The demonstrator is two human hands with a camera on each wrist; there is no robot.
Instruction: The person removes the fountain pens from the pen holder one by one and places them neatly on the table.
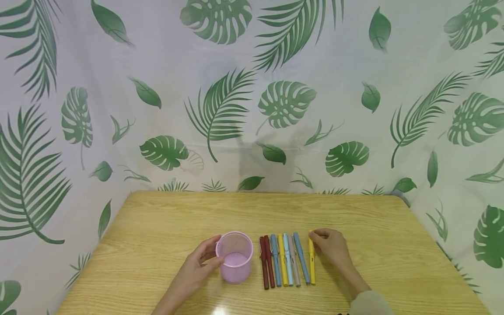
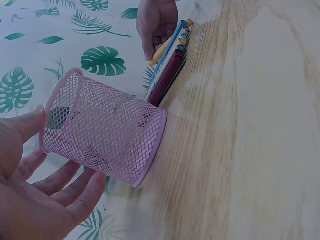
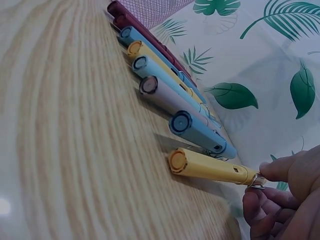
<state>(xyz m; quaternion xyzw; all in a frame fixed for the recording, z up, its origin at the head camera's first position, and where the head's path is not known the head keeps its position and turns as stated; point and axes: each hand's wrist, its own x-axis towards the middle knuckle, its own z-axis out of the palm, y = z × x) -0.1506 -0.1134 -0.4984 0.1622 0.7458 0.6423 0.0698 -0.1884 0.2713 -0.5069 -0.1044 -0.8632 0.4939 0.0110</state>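
Note:
A pink mesh pen holder (image 1: 236, 273) stands upright on the wooden table, with its opening facing up. My left hand (image 1: 194, 273) holds it from the left, thumb at the rim and fingers around the side, as the left wrist view shows the mesh (image 2: 107, 127) close up. To its right lies a row of several pens: dark red (image 1: 264, 267), blue (image 1: 275, 262), light blue (image 1: 288, 262), greyish (image 1: 294, 267) and yellow. At the row's right end, my right hand (image 1: 332, 247) pinches the far, clip end of a yellow pen (image 3: 210, 167) between thumb and fingers.
The wooden table (image 1: 177, 214) reaches back to a white backdrop with green leaves (image 1: 285, 105). Another yellow pen (image 1: 283, 262) lies mid-row. A second blue pen (image 1: 302, 258) lies slightly slanted just left of the pinched one.

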